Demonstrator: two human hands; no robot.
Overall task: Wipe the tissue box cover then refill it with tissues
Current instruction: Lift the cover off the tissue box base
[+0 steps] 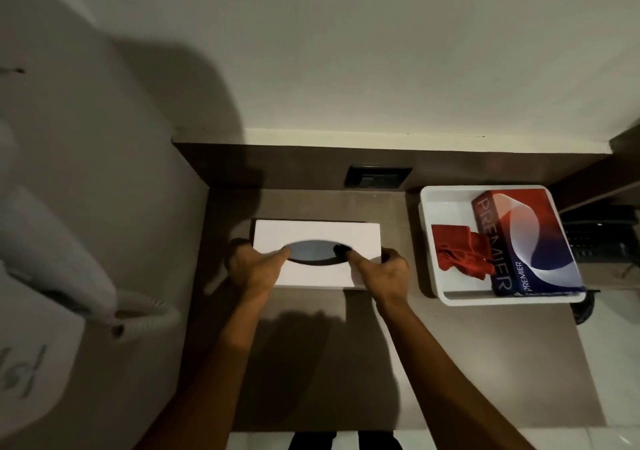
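Far left: one white wall-mounted hair dryer (52, 241) with coiled cord, well apart from the work. Centre: one brown countertop (398, 363) bearing one white rectangular hard-shell tissue box cover (317, 234), oval slot uppermost, showing dark inside. One left hand (252, 269) and one right hand (384, 273), set apart, clamp its two short ends, a thumb resting at each tip of the slot. Judged light, rigid and smooth, so likely slippery; best held by the short ends as here, not by the thin slot rim. Behind it: one dark socket plate (377, 176) in the back panel. Right: one white square tray (446, 203) holding one crumpled red cloth (457, 252), soft and limp, and one red-white-blue "PREMIER" cardboard tissue box (533, 241) leaning tilted inside; light, crushable. Far right: one dark object, unclear.
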